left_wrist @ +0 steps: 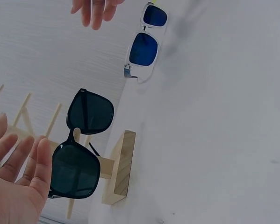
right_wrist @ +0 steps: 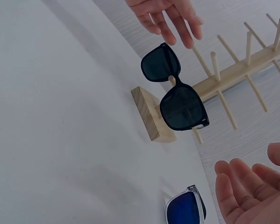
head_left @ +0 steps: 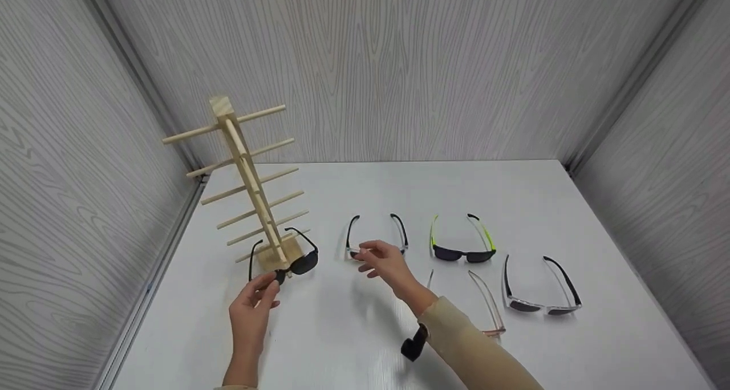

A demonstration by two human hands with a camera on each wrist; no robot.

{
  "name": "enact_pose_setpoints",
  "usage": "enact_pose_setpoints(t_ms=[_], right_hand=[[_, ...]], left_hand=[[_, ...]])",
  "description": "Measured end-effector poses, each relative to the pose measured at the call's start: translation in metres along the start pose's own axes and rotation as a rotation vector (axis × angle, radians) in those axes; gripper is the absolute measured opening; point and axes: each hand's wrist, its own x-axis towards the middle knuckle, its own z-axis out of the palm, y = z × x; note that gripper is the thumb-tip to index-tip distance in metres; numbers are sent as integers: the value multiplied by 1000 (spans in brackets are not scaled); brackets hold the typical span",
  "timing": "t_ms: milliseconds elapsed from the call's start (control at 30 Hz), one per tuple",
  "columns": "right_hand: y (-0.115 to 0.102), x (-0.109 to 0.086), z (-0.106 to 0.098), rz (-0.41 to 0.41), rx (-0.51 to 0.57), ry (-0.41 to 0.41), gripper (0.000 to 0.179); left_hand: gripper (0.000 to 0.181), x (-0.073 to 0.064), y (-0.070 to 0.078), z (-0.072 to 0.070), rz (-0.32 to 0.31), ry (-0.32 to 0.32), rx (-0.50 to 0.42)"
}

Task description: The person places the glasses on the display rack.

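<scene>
Black sunglasses (head_left: 305, 263) sit low on a wooden display rack (head_left: 246, 170), their bridge resting on a short peg in both wrist views. Beside one lens is my left hand (head_left: 251, 310), fingers loosely bent; in the right wrist view that hand (right_wrist: 168, 16) shows a gap from the black frame. My right hand (head_left: 390, 267) hovers to the right of the rack, fingers relaxed and holding nothing. Under it in the head view lie clear-framed sunglasses (left_wrist: 143, 49) with blue lenses and dark temples, partly hidden by the hand.
Farther right on the white table (head_left: 342, 356) lie yellow-green and black sunglasses (head_left: 479, 257), glasses with a thin pinkish frame (head_left: 493, 332) partly behind my right sleeve, and clear-framed dark sunglasses (head_left: 562, 310). The rack's upper pegs (head_left: 265, 113) stick out both ways. Grey panels enclose the table.
</scene>
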Motion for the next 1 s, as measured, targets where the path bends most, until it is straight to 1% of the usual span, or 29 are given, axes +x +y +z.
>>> enact_pose_setpoints(t_ms=[167,300,400,500,633,733,933,1000], right_hand=[[5,-9,-15,-9,-7,5,34],[11,-18,-32,-22,-13,-2,37],[14,-22,-45,-22,-22,1,39],[16,-25,-56,-28,-23,14,43],[19,-32,-70,-33,-18,34,46],[21,-38,-79,-18,-26,59,44],[23,-49,-96,-12,-32,143,38],[25,-53,-102,-3,-33,163,37]], left_hand=[[33,-2,-3,9,-6,-38,-7],[35,-4,-3,17,-12,-68,-14],[36,-4,-2,23,-2,-85,-27],[38,-5,-2,28,8,-104,-48],[38,-8,0,38,2,-141,-64],[36,-10,5,45,-2,-175,-70],[35,-20,29,58,8,-235,-62],[34,-23,33,63,2,-251,-58]])
